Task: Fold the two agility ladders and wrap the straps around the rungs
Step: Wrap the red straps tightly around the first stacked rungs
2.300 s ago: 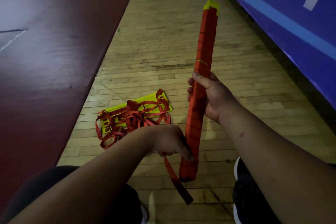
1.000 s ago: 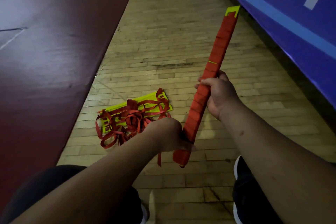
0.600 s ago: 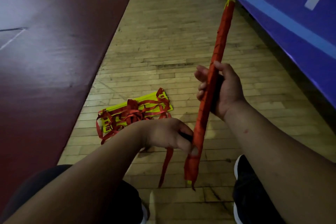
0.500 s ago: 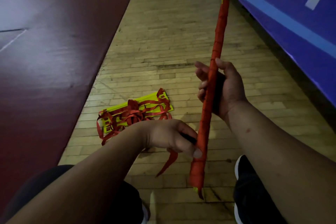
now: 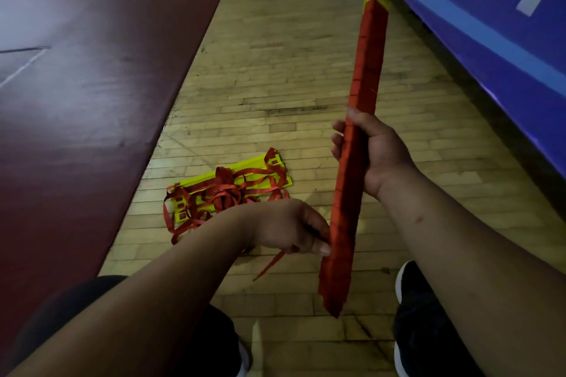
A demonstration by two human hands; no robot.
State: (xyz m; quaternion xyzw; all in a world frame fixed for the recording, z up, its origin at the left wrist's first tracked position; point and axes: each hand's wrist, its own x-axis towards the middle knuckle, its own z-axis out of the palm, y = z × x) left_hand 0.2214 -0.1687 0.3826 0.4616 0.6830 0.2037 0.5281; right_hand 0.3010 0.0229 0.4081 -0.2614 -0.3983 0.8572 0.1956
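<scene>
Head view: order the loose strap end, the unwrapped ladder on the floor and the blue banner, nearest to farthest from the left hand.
1. Loose strap end: pinched in the left hand, hanging below it.
2. Unwrapped ladder: on the floor beyond, leftward.
3. Blue banner: far right.

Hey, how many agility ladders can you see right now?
2. One wrapped bundle is held by the right hand, the left hand pinching its strap tail. The other ladder lies tangled on the wooden floor beyond the left hand.

Wrapped ladder [image 5: 358,144] right of loose ladder [image 5: 229,193] on floor [image 5: 275,70].
</scene>
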